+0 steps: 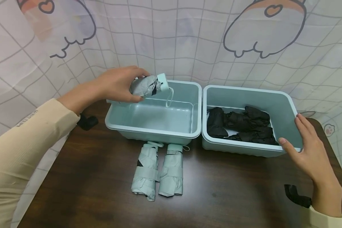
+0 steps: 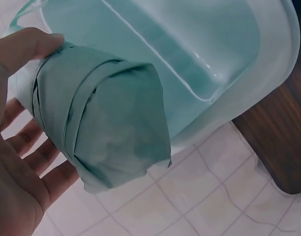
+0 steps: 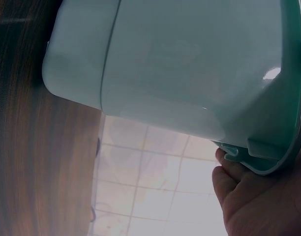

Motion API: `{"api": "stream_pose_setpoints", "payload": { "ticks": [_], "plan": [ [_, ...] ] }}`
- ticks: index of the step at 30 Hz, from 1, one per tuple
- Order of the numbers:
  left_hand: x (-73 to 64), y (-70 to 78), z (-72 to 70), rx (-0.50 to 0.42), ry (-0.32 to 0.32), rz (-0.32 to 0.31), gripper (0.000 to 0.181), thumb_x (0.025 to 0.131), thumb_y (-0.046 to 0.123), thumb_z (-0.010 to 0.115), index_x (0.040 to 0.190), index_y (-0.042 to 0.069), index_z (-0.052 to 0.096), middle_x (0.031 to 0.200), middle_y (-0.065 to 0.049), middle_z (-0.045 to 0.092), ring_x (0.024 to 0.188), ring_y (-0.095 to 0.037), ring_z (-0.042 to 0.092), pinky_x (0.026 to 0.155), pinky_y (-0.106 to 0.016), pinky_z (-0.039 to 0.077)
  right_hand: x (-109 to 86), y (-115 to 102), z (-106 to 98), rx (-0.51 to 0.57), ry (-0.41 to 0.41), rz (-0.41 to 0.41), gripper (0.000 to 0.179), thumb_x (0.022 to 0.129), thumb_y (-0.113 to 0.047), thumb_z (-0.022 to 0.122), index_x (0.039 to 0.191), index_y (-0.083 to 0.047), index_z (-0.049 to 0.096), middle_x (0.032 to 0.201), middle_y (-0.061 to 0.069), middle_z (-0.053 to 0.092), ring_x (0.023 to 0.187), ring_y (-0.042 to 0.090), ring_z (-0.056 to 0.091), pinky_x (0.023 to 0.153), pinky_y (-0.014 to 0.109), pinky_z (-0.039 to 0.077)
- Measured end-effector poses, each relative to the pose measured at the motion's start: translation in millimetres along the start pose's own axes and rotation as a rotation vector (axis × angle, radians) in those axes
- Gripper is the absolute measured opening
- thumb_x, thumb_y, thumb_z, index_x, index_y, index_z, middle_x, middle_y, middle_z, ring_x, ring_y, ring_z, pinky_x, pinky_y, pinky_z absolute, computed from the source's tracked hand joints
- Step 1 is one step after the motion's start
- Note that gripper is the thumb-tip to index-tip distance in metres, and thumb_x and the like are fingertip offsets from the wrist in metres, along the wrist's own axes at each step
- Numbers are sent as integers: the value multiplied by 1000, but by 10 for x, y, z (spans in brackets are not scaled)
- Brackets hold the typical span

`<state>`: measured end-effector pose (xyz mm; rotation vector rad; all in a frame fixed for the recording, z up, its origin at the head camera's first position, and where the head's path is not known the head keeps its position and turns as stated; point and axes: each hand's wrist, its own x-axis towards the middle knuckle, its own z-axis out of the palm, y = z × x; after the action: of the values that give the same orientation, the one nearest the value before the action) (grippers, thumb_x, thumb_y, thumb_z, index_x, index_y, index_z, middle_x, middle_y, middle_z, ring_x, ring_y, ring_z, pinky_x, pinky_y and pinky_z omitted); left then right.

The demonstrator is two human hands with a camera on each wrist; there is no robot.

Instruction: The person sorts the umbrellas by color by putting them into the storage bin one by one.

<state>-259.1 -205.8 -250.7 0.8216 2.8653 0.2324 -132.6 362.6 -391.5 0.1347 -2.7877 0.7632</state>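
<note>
Umbrella (image 1: 144,86), folded and silvery pale green, lies crosswise in the left hand (image 1: 117,84), whose grip is clamped on its body; the thumb presses the near side and the fingers curve round the far side; the handle, with its cord loop (image 1: 170,97), juts out to the right beyond the fingertips, while the cloth end sticks out of the grip toward the wrist camera. Hand and umbrella hang above the left bin (image 1: 156,134), toward its rear left part.

The right hand's (image 1: 309,147) grip is apart, fingers extended along the outside of the right bin's (image 1: 245,149) rim at the front right corner, thumb spread toward the front edge; dark bundles (image 1: 246,123) lie inside that bin, perhaps folded umbrellas too, though the black cloth is hard to read. Two more pale-green umbrellas, one on the left (image 1: 145,172) and one on the right (image 1: 171,171), lie side by side on the dark wooden bench (image 1: 216,196), handles toward the left bin; a grid-printed curtain (image 1: 174,41) hangs behind both bins.
</note>
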Motion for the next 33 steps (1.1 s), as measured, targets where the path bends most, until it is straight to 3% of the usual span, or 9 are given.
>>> {"api": "stream_pose_setpoints", "payload": {
  "ticks": [5, 10, 20, 26, 33],
  "plan": [
    [44, 14, 15, 74, -17, 8, 74, 88, 33, 79, 156, 20, 50, 138, -8, 62, 104, -27, 63, 80, -44, 53, -4, 0, -31, -1, 5, -11, 83, 101, -35, 62, 168, -6, 24, 176, 21, 22, 147, 64, 33, 111, 86, 24],
    [79, 30, 31, 116, -26, 21, 73, 89, 31, 79, 155, 18, 50, 139, -9, 62, 105, -29, 65, 81, -48, 55, -5, 5, -66, -1, 11, -21, 82, 101, -35, 62, 168, -6, 24, 176, 21, 22, 146, 64, 34, 113, 85, 24],
    [151, 26, 76, 168, -55, 48, 75, 88, 30, 82, 155, 16, 52, 142, -10, 63, 110, -30, 67, 87, -51, 57, 7, -3, -29, 25, 2, -22, 82, 101, -33, 62, 169, -7, 24, 176, 20, 22, 145, 65, 35, 111, 87, 25],
    [229, 58, 87, 155, -80, 38, 72, 90, 28, 80, 154, 19, 49, 137, -9, 63, 109, -29, 65, 83, -48, 56, -7, -10, -27, 18, -1, -14, 82, 101, -34, 62, 169, -7, 24, 176, 21, 22, 144, 65, 35, 109, 87, 26],
    [185, 45, 85, 117, -116, -13, 80, 90, 34, 81, 159, 16, 44, 152, -18, 52, 135, -38, 56, 106, -60, 51, -9, -4, -28, 20, -3, -18, 82, 101, -34, 62, 169, -7, 24, 176, 19, 21, 147, 64, 34, 111, 87, 25]
  ]
}}
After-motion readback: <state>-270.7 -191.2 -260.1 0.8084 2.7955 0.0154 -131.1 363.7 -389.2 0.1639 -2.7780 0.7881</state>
